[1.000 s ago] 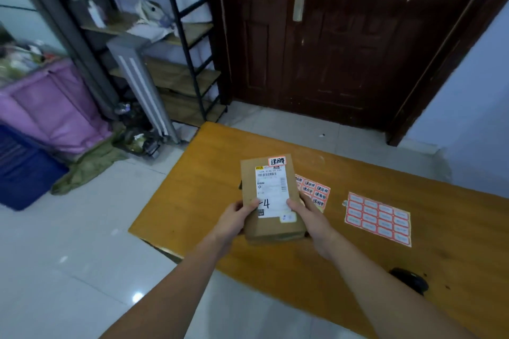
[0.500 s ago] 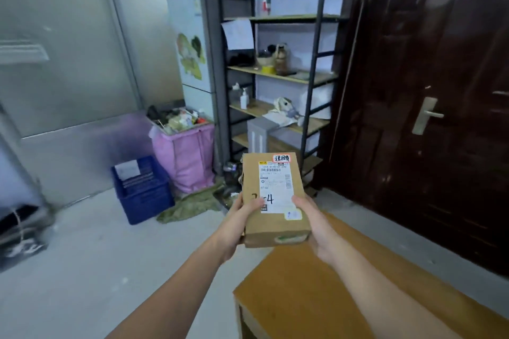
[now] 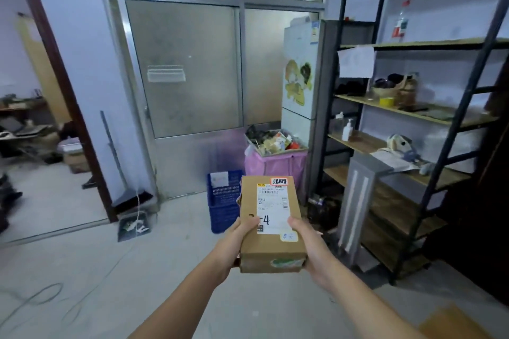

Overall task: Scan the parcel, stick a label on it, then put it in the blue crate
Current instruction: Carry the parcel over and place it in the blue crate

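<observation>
Both hands hold the parcel [image 3: 271, 224] up in the air, its near end toward the camera. The left hand [image 3: 236, 239] grips its left edge, thumb pressed on the white shipping label [image 3: 272, 208]; the right hand [image 3: 309, 245] grips the right edge, thumb on top, fingers curled underneath. An orange sticker [image 3: 279, 181] sits at the far edge. The blue crate [image 3: 223, 199] stands on the floor beyond, partly hidden by the parcel.

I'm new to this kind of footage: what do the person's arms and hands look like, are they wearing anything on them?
Both forearms are bare right up to the bottom edge of the picture: no sleeves show. The left hand and the right hand are without gloves, and no watch, bracelet or ring can be seen. No cables, straps or markings are visible on either arm.
</observation>
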